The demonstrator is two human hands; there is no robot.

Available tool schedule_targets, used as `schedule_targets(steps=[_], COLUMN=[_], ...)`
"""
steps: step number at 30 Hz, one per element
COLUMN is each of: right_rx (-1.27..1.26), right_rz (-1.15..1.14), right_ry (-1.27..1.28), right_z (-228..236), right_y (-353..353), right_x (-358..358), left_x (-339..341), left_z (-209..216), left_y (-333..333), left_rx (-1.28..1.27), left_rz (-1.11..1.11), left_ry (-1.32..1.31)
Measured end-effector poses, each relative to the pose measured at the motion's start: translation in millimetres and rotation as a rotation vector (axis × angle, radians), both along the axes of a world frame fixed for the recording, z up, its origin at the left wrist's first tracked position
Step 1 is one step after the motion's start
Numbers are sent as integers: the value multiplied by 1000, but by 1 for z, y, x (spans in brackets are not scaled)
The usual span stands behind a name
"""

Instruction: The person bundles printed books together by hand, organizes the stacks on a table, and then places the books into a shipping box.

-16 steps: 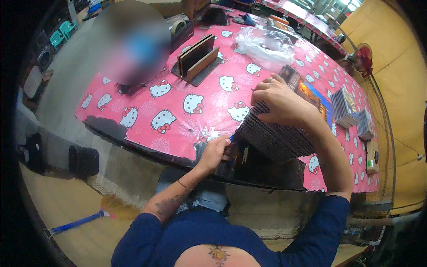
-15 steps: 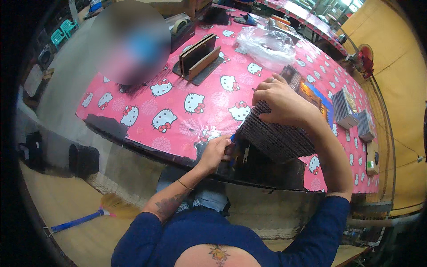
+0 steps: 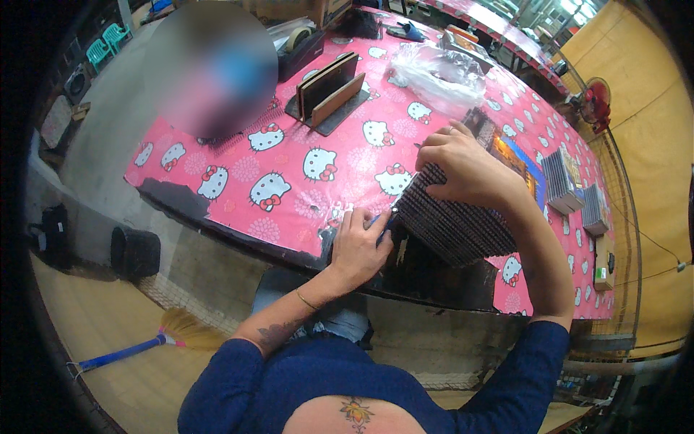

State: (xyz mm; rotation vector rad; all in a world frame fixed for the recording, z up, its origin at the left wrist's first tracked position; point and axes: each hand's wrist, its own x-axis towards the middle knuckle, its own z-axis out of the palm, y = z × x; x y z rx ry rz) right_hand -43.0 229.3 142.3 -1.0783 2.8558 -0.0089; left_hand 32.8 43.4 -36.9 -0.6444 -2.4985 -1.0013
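Note:
A thick batch of black spiral-bound booklets (image 3: 459,224) leans tilted near the table's front edge, its rows of coils facing me. My right hand (image 3: 470,166) reaches over the top of the batch, with fingers curled around its upper edge. At the lower left corner of the batch, my left hand (image 3: 361,246) is closed around a small tool with a blue handle (image 3: 382,221). The tool's tip touches or nearly touches the coil ends; its exact kind is mostly hidden by my fingers. Behind my right hand lies a booklet with a colourful picture and blue border (image 3: 522,163).
A pink patterned cloth (image 3: 318,188) covers the table. A wooden slotted stand (image 3: 336,98), a clear plastic bag (image 3: 437,76) and a tape roll (image 3: 295,40) lie farther back. Two booklet stacks (image 3: 564,181) and a cardboard box (image 3: 604,264) stand at right. A blurred person is at upper left.
My left hand has moved slightly right and up with the blue tool, closer against the coil ends, and its back has turned upward. My right hand keeps its hold on the batch.

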Motion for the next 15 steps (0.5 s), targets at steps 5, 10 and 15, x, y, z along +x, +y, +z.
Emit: schedule_targets(steps=[5,10,15], right_rx=[-15,-8,-7], right_rz=[6,-1,17], right_ry=[1,-6,15], right_z=[0,1,-2], right_y=[-1,-2,-1], right_x=[1,1,0], left_x=[-17,-18,-22], left_z=[-18,-26,-41], left_y=[-13,-8,-8], left_rx=[653,939,584], left_rz=[-253,-272,-217], left_ry=[-967,-1198,-789])
